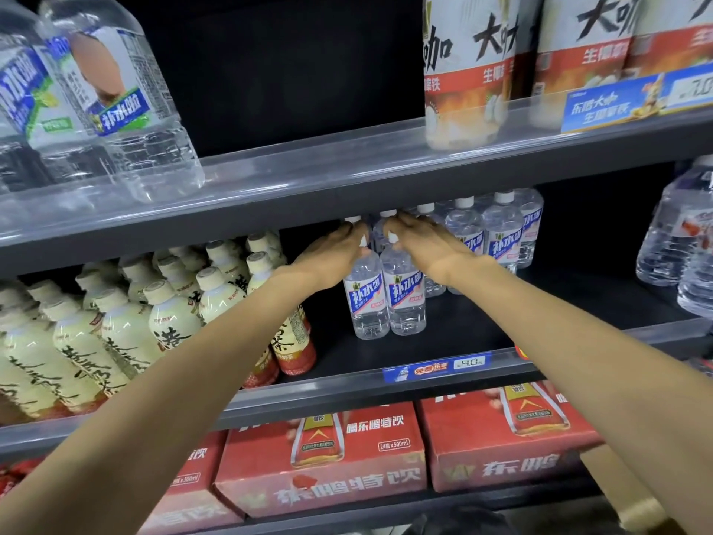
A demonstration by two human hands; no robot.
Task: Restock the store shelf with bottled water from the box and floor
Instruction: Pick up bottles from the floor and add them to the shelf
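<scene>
Both arms reach into the middle shelf (443, 364), a dark board with a clear plastic lip along its front. The left hand (333, 251) lies over the top of one water bottle (366, 299), fingers stretched forward across its white cap; whether the fingers curl around the neck I cannot tell. The right hand (428, 243) rests the same way on the neighbouring water bottle (405, 293), fingers extended over the cap, and its grip is likewise unclear. The two bottles stand upright and touching, near the middle of the board, set back from the front lip. Behind them and to the right stands a row of matching bottles (497, 233) deeper on the same shelf. To the left are cream-coloured tea bottles (127, 326) packed close together. A blue price tag (436, 368) sits on the lip below the pair. Red drink cartons (324, 457) fill the shelf beneath, and large water jugs (115, 102) stand on the shelf above at the left
</scene>
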